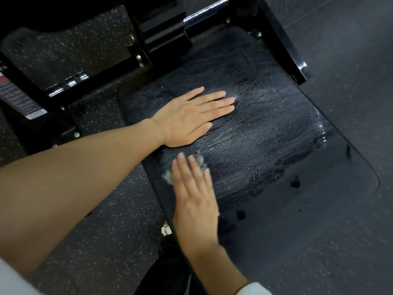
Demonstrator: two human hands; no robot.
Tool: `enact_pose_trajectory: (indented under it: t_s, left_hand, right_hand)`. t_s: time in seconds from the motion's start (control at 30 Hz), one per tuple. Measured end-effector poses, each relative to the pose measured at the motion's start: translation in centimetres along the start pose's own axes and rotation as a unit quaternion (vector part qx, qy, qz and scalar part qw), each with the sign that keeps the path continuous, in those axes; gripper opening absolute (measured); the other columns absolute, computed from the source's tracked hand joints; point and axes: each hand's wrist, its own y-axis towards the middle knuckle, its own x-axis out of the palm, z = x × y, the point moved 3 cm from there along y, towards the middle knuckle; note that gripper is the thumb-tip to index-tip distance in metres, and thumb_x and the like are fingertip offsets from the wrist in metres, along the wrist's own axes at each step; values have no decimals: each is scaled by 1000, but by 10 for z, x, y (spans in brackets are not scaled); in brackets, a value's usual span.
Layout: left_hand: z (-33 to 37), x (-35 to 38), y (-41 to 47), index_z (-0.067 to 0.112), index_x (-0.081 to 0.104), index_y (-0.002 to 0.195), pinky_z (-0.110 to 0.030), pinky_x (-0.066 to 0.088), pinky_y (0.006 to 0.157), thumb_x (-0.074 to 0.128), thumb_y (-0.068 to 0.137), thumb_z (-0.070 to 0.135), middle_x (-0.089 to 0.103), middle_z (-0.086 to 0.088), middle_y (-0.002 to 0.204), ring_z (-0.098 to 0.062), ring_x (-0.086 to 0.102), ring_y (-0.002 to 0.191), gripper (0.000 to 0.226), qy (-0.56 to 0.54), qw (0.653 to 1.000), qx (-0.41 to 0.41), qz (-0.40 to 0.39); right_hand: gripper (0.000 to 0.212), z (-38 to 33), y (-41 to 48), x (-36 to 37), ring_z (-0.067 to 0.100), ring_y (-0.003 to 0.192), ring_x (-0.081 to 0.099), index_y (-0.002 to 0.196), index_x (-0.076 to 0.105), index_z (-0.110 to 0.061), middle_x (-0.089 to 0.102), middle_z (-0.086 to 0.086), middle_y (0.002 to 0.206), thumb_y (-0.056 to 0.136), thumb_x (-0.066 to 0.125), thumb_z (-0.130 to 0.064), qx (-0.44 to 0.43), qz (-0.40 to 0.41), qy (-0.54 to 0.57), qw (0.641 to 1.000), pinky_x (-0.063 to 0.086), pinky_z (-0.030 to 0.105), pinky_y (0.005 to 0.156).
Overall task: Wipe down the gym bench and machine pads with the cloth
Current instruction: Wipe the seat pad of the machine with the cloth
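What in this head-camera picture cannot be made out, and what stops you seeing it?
1. Cloth, head view: mostly hidden under the right hand; motion blur smears both, so its shape is unclear.
2. Label, head view: cut by the left edge; print too small to read.
3. Machine frame, head view: cut off by the top edge and lost in shadow.
4. Pad beneath the left hand, head view: that patch's state is hidden.
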Motion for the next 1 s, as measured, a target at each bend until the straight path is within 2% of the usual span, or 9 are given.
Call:
enact_pose_trajectory:
  t_s: [0.2,0.27,0.4,0.5,0.67,0.83,1.0]
  left_hand:
    - [1,-1,0,22,18,157,-42,4,124,20,103,32,14,6,165,-14,9,153,55,-9,1000,5,5]
    - [0,-1,0,22,18,157,-41,4,124,20,103,32,14,6,165,-14,9,153,55,-13,1000,3,6]
    - [-1,0,-1,23,17,157,-42,4,124,21,102,32,13,6,165,-14,8,153,56,-5,1000,4,4]
    - [0,0,0,23,16,158,-42,5,124,22,101,31,11,6,165,-14,7,153,57,4,1000,2,1]
    - [-1,0,-1,23,17,158,-41,3,124,19,101,32,11,6,165,-13,6,153,57,0,1000,-3,-1]
    - [1,-1,0,22,19,158,-42,4,124,19,102,33,13,6,165,-14,8,153,56,-9,1000,-2,1]
    - [2,-2,0,21,19,157,-43,5,124,19,102,33,14,5,165,-15,9,153,57,-3,1000,-6,0]
  right_hand:
    - [65,-19,-7,8,23,146,25,148,42,-14,36,1,157,86,26,-16,-154,-91,-30,983,17,44,119]
    - [66,-9,-3,6,22,147,24,149,42,-14,35,1,158,85,25,-16,-172,-98,-31,980,16,43,119]
    - [72,26,9,-9,22,146,32,147,46,-13,40,2,156,78,26,-5,-113,-55,-8,992,22,44,115]
    - [64,50,17,-14,22,145,34,146,47,-12,41,1,155,83,32,-5,-51,-22,5,998,22,44,117]
    - [73,13,13,-9,27,141,40,141,52,-7,46,6,151,73,26,-11,74,27,32,996,23,45,114]
    - [67,-26,3,6,23,144,33,145,48,-11,41,2,155,80,30,-12,-1,-21,21,1000,24,44,114]
    - [61,-4,4,3,20,146,33,146,46,-14,39,-1,156,87,33,-12,-91,-40,7,995,24,45,115]
